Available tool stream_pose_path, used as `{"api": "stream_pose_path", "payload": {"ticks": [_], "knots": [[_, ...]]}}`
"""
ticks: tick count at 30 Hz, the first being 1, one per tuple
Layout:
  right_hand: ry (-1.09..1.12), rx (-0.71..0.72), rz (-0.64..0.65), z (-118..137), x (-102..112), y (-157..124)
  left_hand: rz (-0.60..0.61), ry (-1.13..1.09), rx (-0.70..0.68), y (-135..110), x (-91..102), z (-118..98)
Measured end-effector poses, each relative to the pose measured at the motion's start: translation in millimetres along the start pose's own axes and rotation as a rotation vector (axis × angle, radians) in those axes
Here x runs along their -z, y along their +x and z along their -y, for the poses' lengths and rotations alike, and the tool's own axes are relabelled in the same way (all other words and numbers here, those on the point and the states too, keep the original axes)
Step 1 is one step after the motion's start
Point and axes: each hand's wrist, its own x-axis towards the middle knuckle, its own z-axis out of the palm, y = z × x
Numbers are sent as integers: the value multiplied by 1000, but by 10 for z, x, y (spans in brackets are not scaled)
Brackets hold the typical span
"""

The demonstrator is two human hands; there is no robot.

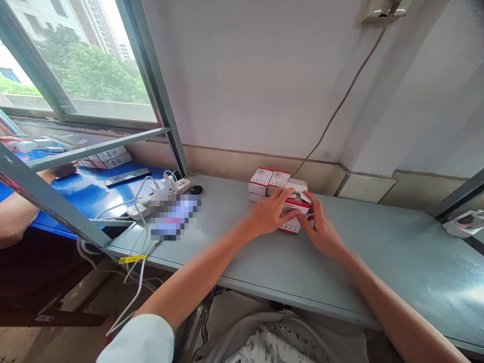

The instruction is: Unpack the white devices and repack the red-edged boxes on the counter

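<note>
Between the two hands, on the grey desk, is one white-and-red carton. Left hand: grasping the carton, fingers over its top left, thumb across its front. Right hand: grasping the same carton, fingers at its upper right edge, thumb at the front near the left thumb. White panels show at the carton top; whether these are open flaps cannot be told. A second printed face shows below the thumbs; whether it belongs to another carton cannot be told.

Just beyond the left hand, two boxes stand side by side, tops visible; part of one more surface shows beneath the left one.

Well to the left of the left hand: one blurred-out phone, one black disc, several white cables and one yellow tag. Farther left, past the metal frame, one blue table carries one dark phone and white packs; another person's forearm reaches over it.

Well to the right of the right hand: one device with a red light.
</note>
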Motion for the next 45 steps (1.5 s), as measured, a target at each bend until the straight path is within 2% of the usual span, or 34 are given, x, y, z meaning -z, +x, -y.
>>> {"api": "stream_pose_path", "payload": {"ticks": [45], "knots": [[14,-25,25,-17,2,3,-5,-2,-24,-2,7,15]]}}
